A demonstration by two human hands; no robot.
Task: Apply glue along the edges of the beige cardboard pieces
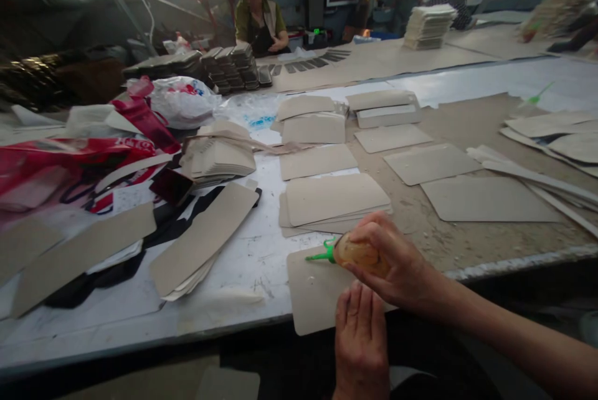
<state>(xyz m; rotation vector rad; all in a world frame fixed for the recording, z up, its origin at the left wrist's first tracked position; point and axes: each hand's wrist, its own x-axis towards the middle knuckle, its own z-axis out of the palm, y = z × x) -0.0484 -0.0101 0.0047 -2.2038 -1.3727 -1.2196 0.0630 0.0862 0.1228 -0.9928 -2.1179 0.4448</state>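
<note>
A squeeze bottle point(362, 255) of amber liquid, with a green nozzle, lies tilted almost level in my right hand point(397, 257), whose fingers wrap round it. Its tip points left, just over a grey-beige cardboard piece point(311, 300) with rounded corners. A small shiny drop shows on that piece. At the near edge of the cardboard, my left hand point(360, 338) has its fingers together on top, holding it; the thumb is hidden. The cardboard juts slightly past the table's front edge. Just beyond lies a small stack of similar cardboard pieces point(336, 197).
More cardboard pieces lie to the right point(488, 199) and left point(205, 238). Pale strips point(537, 179) rest at the right. Plastic bags point(182, 101) and a pink bottle point(144, 116) crowd the left. Across the table a person point(259, 20) sits near dark stacks point(228, 66).
</note>
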